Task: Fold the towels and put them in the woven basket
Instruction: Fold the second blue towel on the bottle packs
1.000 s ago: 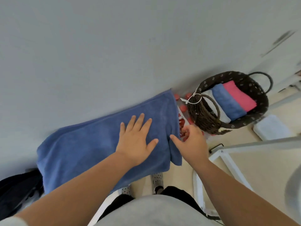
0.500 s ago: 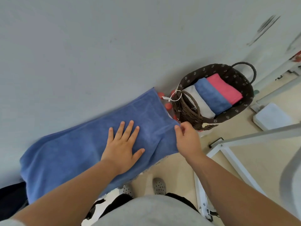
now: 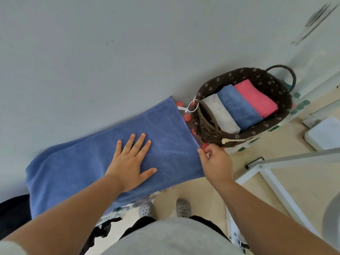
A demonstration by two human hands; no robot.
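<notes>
Pressing your left hand [image 3: 128,163] flat, fingers [image 3: 138,144] spread, you pin the towel [image 3: 73,162] while your right hand [image 3: 216,162] pinches its right corner, seemingly ready to fold.

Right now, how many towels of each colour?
Blue towels: 2, one spread flat, one folded in the basket
White towel: 1
Pink towel: 1
Total: 4
</notes>
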